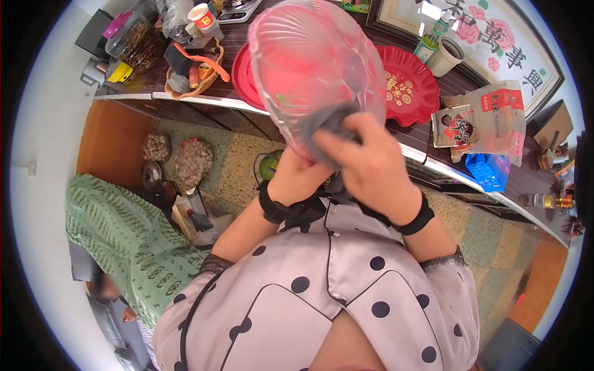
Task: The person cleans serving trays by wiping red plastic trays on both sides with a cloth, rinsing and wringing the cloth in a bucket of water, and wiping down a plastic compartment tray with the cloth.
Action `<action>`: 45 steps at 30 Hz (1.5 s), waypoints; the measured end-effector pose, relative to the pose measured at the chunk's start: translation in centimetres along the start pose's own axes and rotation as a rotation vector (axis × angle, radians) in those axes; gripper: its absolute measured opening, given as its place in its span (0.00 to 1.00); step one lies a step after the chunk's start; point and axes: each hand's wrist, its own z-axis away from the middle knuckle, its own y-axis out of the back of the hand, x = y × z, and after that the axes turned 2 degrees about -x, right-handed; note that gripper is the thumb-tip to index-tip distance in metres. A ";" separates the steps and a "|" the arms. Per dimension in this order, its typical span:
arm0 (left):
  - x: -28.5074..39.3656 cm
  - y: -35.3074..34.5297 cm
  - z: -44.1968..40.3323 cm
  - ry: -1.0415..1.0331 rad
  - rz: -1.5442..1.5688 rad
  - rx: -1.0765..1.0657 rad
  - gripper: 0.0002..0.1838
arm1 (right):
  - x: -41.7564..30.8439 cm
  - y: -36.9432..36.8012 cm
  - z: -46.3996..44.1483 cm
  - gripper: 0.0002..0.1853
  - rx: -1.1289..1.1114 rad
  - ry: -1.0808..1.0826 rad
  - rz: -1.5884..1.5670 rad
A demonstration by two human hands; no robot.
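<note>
My left hand (296,177) grips the near edge of a clear plastic fruit tray (322,52) with fan-shaped ridges, held up tilted above the counter. Pressed to the tray's inner face near that edge is a dark grey cloth (328,133), bunched under the fingers of my right hand (380,167). Motion blurs the cloth and the right fingertips. Through the clear plastic, red shows from below. A red scalloped tray (411,83) with gold patterns lies on the counter to the right, and part of another red tray (246,80) shows at the left.
On the dark counter (216,102) a wicker basket (216,77) holds an orange peeler and other items. At the right stand a green bottle (428,43), a cup (445,57), a food bag (495,117) and a blue basket (487,172). Another person (129,314) is at lower left.
</note>
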 end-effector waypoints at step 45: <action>-0.6 0.1 0.5 -0.008 0.387 -0.246 0.37 | 3.6 0.7 -1.1 0.27 0.140 -0.325 0.071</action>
